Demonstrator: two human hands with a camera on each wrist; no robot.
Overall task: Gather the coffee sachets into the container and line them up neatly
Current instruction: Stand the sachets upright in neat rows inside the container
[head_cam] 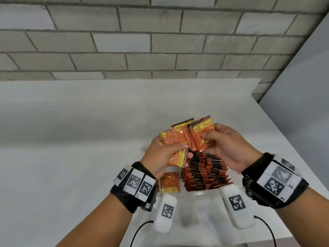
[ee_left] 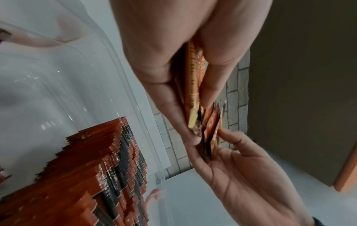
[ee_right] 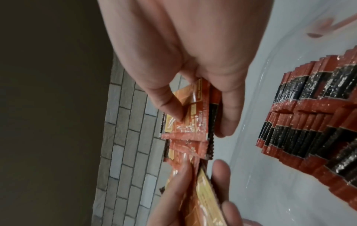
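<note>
Both hands hold a fanned bunch of orange and yellow coffee sachets (head_cam: 192, 134) above the clear plastic container (head_cam: 195, 195). My left hand (head_cam: 185, 150) grips the bunch's lower left part between thumb and fingers. My right hand (head_cam: 206, 139) pinches the right-hand sachets. Under the hands, rows of red and black sachets (head_cam: 204, 173) stand on edge inside the container. In the left wrist view the left hand (ee_left: 199, 116) clamps sachets (ee_left: 193, 85) edge-on. In the right wrist view the right hand (ee_right: 201, 125) pinches sachets (ee_right: 185, 126).
One loose sachet (head_cam: 169, 182) lies flat in the container, left of the rows. The container sits on a white table (head_cam: 71, 139) against a grey brick wall (head_cam: 142, 41). The table's right edge (head_cam: 284, 132) runs close by.
</note>
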